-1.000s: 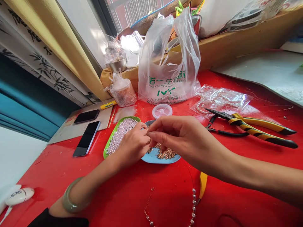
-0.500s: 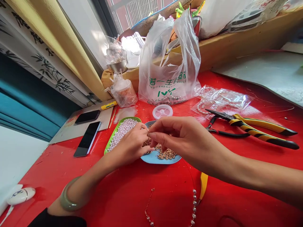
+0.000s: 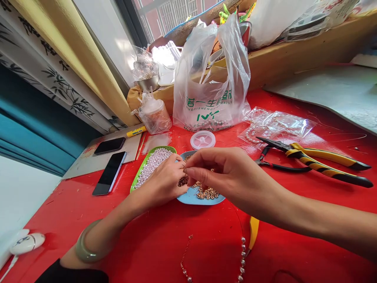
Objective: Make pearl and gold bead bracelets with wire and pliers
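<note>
Over the trays, my right hand (image 3: 226, 169) pinches the end of a thin beading thread (image 3: 240, 218) between thumb and forefinger. That thread runs down to a string of silvery pearl beads (image 3: 242, 259) on the table. My left hand (image 3: 165, 177) meets it fingertip to fingertip, fingers curled and closed; what they hold is hidden. Below both hands is a blue tray (image 3: 193, 199) with gold beads (image 3: 207, 193). A green tray (image 3: 137, 179) of white pearl beads (image 3: 156, 161) lies partly beneath my left hand. A short gold chain (image 3: 185, 251) lies in front.
Yellow-and-black pliers (image 3: 318, 157) and a yellow-handled tool (image 3: 253, 232) lie to the right. A round clear case (image 3: 202, 140) and a plastic bag (image 3: 210, 86) stand behind the trays. Two phones (image 3: 108, 173) lie left, with a mouse (image 3: 28, 243) farther out.
The left fingers have curled in slightly, and the lower ones have drawn back from the gold beads. Both hands otherwise stay together over the trays.
</note>
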Motion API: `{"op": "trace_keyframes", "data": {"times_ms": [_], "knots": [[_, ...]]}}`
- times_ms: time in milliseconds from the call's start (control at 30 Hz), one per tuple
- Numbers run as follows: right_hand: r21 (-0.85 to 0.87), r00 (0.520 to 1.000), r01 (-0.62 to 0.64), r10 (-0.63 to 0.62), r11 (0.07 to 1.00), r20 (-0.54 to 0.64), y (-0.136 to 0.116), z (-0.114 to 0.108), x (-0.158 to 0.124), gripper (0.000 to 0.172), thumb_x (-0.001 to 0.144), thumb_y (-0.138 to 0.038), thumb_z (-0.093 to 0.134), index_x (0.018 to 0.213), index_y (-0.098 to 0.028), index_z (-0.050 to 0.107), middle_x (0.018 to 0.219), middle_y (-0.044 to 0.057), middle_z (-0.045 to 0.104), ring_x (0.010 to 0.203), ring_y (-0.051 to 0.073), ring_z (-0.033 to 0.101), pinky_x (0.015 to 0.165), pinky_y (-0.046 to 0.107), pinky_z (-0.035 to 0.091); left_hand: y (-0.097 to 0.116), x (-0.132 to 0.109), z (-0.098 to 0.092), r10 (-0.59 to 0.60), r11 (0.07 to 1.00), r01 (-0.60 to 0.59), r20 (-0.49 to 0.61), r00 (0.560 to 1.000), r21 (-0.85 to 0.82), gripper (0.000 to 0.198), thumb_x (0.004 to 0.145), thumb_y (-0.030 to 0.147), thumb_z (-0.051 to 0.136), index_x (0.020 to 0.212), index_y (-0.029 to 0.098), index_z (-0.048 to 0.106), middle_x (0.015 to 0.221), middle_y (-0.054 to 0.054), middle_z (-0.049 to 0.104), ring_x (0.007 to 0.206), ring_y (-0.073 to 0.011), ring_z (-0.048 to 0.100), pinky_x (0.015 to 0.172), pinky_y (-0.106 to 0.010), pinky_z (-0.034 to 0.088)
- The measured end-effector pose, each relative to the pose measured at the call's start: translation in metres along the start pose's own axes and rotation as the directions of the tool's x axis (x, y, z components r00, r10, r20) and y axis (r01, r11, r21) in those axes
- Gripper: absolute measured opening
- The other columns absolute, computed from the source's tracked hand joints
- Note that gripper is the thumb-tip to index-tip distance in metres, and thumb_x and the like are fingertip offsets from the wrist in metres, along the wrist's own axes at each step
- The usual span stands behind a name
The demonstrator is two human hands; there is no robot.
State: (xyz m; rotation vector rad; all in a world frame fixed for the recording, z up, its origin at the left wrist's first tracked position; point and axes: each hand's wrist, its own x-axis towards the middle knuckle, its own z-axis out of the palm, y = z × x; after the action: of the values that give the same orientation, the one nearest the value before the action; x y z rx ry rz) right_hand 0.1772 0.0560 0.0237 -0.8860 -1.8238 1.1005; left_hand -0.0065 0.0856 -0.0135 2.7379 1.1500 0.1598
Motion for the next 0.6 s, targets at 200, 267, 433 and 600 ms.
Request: {"op": "trace_keyframes", "data": {"times_ms": [200, 267, 433, 600], "knots": [[0.015, 1.000, -0.016, 0.016, 1.000, 0.004, -0.0007, 0.0006, -0.0001, 0.014, 0.079, -0.008, 0.054, 0.077, -0.011, 0.067, 0.066, -0.001, 0.068, 0.055, 0.007, 0.060, 0.054, 0.020, 0.045, 0.0018, -0.0002, 0.0011, 0.006, 0.999, -0.006, -0.006, 1.000, -0.043, 0.011, 0.079, 0.017, 0.053, 0.075, 0.016, 0.064, 0.089, -0.008, 0.063, 0.097, -0.0269, 0.051, 0.080, -0.041, 0.047], [0.019, 1.000, -0.026, 0.025, 0.999, 0.012, -0.0009, 0.0006, 0.0001, 0.014, 0.079, -0.008, 0.053, 0.076, -0.012, 0.067, 0.065, -0.001, 0.068, 0.056, 0.008, 0.060, 0.053, 0.020, 0.044, 0.0024, -0.0007, 0.0010, 0.010, 0.999, -0.010, -0.009, 1.000, -0.031, 0.011, 0.079, 0.016, 0.052, 0.075, 0.017, 0.063, 0.088, -0.008, 0.062, 0.098, -0.0269, 0.051, 0.080, -0.041, 0.046], [0.034, 0.999, -0.036, 0.035, 0.999, 0.026, -0.0010, 0.0001, 0.0008, 0.014, 0.079, -0.008, 0.053, 0.073, -0.013, 0.065, 0.066, 0.000, 0.068, 0.058, 0.008, 0.060, 0.052, 0.020, 0.044, 0.0029, -0.0012, 0.0002, -0.002, 1.000, 0.002, -0.020, 1.000, -0.016, 0.011, 0.079, 0.016, 0.052, 0.073, 0.018, 0.061, 0.086, -0.007, 0.061, 0.097, -0.0267, 0.050, 0.079, -0.041, 0.045], [0.020, 0.999, -0.051, 0.051, 0.998, 0.019, 0.0016, 0.0011, -0.0006, 0.014, 0.080, -0.012, 0.053, 0.074, -0.013, 0.065, 0.062, 0.000, 0.064, 0.054, 0.008, 0.057, 0.048, 0.021, 0.041, -0.0010, -0.0015, -0.0022, -0.168, 0.939, 0.109, -0.162, 0.972, -0.325, 0.002, 0.073, 0.016, 0.060, 0.075, 0.017, 0.061, 0.085, -0.004, 0.057, 0.089, -0.0219, 0.053, 0.077, -0.036, 0.046]]}}
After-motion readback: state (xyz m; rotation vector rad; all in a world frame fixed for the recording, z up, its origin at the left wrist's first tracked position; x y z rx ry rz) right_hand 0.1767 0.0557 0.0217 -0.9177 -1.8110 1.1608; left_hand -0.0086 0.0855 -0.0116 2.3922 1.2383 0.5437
